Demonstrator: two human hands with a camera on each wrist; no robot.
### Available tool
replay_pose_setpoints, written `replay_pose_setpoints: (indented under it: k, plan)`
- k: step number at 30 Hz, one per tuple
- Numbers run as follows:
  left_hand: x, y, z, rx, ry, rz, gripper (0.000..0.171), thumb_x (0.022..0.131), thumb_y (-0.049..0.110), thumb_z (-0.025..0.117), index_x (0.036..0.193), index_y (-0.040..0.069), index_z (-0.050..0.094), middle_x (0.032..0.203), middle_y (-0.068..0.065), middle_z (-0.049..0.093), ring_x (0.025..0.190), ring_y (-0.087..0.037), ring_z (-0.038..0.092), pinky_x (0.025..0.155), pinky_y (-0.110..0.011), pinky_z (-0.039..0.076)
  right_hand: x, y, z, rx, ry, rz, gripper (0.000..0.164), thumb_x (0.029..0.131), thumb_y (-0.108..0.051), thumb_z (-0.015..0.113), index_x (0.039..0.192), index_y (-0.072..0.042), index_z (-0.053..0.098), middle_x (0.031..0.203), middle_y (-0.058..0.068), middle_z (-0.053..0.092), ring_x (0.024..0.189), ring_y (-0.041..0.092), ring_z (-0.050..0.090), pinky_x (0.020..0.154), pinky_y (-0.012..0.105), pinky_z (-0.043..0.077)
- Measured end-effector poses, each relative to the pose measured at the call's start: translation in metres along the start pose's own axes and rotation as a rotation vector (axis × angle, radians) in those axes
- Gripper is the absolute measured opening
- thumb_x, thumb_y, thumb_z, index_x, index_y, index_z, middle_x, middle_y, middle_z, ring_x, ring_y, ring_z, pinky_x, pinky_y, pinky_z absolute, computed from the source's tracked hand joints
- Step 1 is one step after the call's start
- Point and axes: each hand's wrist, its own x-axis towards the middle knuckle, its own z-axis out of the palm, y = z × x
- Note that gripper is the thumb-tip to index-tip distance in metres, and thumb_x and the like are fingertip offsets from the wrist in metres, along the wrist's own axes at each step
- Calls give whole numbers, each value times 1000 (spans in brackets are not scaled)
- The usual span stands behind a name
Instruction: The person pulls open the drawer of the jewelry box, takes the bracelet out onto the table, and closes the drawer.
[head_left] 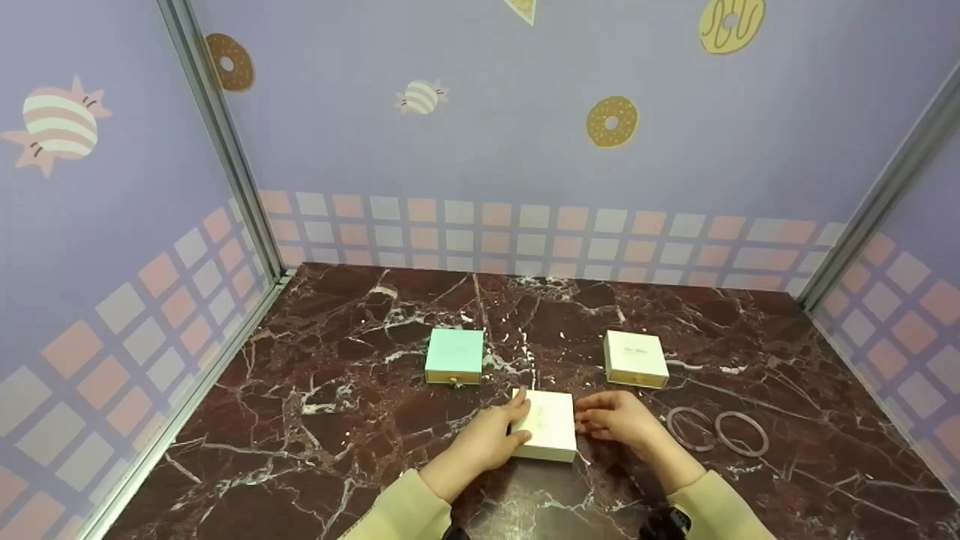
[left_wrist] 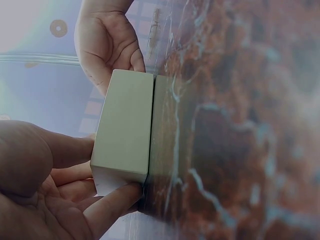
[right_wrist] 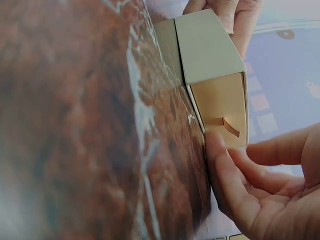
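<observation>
A white drawer-style gift box (head_left: 546,424) lies on the dark marble table in front of the person. My left hand (head_left: 491,436) grips its left end, thumb on the top and fingers round the side, as the left wrist view also shows. The box's gold drawer front (right_wrist: 220,100) faces my right hand (head_left: 616,420), and a small ribbon pull tab (right_wrist: 230,127) sticks out of it. In the right wrist view my right fingers (right_wrist: 227,175) are loosely bent at the drawer's edge, close below the tab, with nothing pinched between thumb and fingers.
Farther back stand a mint-green drawer box (head_left: 455,355) on the left and another white drawer box (head_left: 636,358) on the right. Two pale bangles (head_left: 742,434) lie right of my right forearm. Patterned panels (head_left: 480,135) enclose the back and sides of the table.
</observation>
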Motion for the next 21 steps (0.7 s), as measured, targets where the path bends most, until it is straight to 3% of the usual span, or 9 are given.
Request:
replay_pose_setpoints:
  k: [6, 10, 17, 21]
  plan:
    - [0, 0, 0, 6, 4, 7, 54, 99, 16, 66, 148, -2, 51, 164, -16, 38, 143, -41, 49, 120, -53, 41, 1, 1, 2, 68, 111, -28, 42, 100, 1, 50, 138, 18, 52, 138, 32, 61, 118, 24, 67, 95, 33, 61]
    - [1, 0, 0, -10, -5, 3, 55, 100, 15, 66, 149, -3, 50, 164, -16, 37, 144, -40, 48, 120, -52, 41, 3, 4, 2, 88, 83, -43, 44, 101, 0, 48, 143, 14, 50, 147, 31, 54, 131, 28, 59, 102, 36, 57]
    - [1, 1, -1, -16, -13, -11, 55, 100, 17, 66, 149, -2, 50, 165, -15, 37, 145, -40, 47, 121, -53, 40, 7, 11, -1, 117, -58, -107, 52, 101, 0, 49, 150, 13, 41, 156, 34, 42, 123, 14, 59, 101, 28, 54]
    - [1, 1, -1, -8, -19, -6, 60, 99, 23, 68, 150, -2, 49, 164, -16, 36, 145, -41, 47, 122, -53, 39, 7, 12, -2, 127, -116, -140, 55, 99, 2, 50, 151, 16, 37, 151, 34, 46, 112, 9, 62, 94, 22, 57]
